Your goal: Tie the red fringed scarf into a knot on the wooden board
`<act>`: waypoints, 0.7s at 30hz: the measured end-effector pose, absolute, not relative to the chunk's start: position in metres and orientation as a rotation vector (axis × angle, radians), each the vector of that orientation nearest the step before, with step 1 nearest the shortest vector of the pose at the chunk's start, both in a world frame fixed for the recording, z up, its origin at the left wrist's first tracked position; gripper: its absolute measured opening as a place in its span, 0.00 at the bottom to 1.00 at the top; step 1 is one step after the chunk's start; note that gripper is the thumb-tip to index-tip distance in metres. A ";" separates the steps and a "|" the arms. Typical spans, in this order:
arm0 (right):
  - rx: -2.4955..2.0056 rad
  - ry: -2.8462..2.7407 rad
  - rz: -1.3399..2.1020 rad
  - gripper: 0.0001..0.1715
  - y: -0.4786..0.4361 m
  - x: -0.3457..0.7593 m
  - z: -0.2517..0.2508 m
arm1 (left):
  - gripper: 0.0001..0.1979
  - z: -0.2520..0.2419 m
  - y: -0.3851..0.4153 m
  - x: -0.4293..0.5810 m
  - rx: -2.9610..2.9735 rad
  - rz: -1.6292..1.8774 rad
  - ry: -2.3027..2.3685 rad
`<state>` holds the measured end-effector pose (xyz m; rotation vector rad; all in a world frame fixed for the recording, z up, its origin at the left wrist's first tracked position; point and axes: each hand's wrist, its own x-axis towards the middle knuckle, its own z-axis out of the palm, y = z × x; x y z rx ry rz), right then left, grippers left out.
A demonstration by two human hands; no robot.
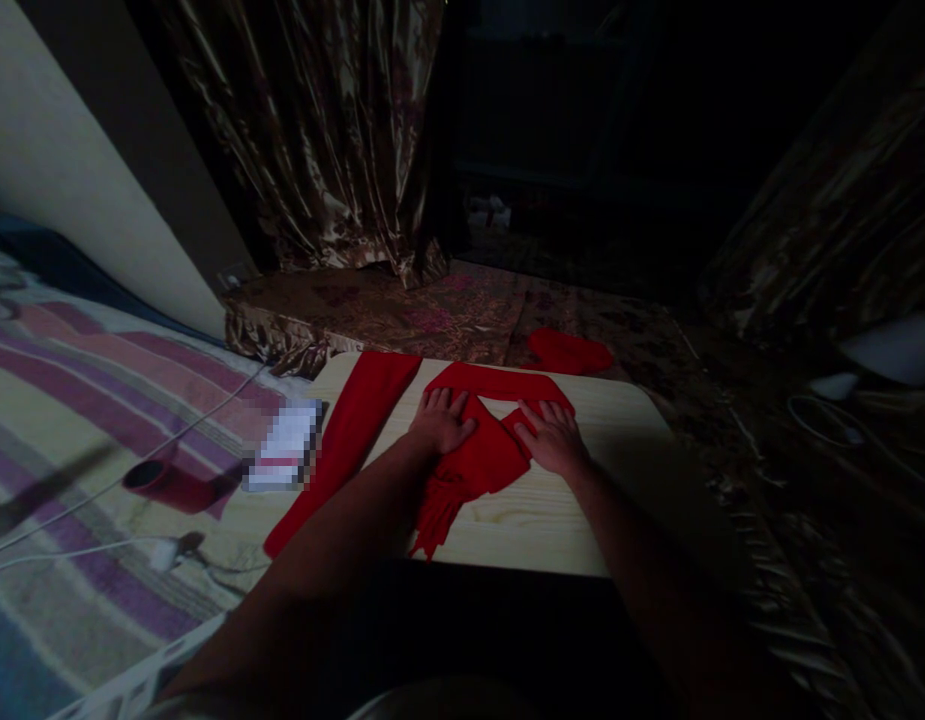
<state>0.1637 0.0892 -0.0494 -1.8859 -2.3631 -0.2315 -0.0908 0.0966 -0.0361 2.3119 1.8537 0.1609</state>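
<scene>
A red scarf (481,450) with a fringed end lies on a pale wooden-topped table (533,530). Its far part bends across the top, and two sections cross in front, leaving a small gap of bare wood. My left hand (439,420) rests flat on the left side of the scarf with fingers spread. On the right side, my right hand (553,438) presses down on the scarf, fingers also apart. Left of it runs a long, flat strip of red cloth (342,450), apart from both hands. Whether the strip belongs to the same piece I cannot tell.
Another red cloth (569,352) lies beyond the table's far edge. A blurred white box-like item (286,445) is at the table's left side. On the striped bedding (79,370) are a red cylinder (169,487) and white cables. Shiny curtains (319,130) hang behind.
</scene>
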 end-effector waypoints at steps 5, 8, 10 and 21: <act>-1.914 -2.368 -0.179 0.35 0.090 0.164 -0.049 | 0.41 -0.038 0.100 -0.099 2.340 0.240 1.758; -1.901 -2.353 -0.171 0.36 0.090 0.165 -0.051 | 0.39 -0.036 0.101 -0.106 2.327 0.410 1.654; -1.869 -2.339 -0.171 0.35 0.089 0.166 -0.051 | 0.33 -0.032 0.096 -0.111 2.232 0.616 1.582; -1.773 -2.298 -0.138 0.33 0.085 0.166 -0.050 | 0.12 -0.013 0.032 -0.143 2.027 0.472 1.584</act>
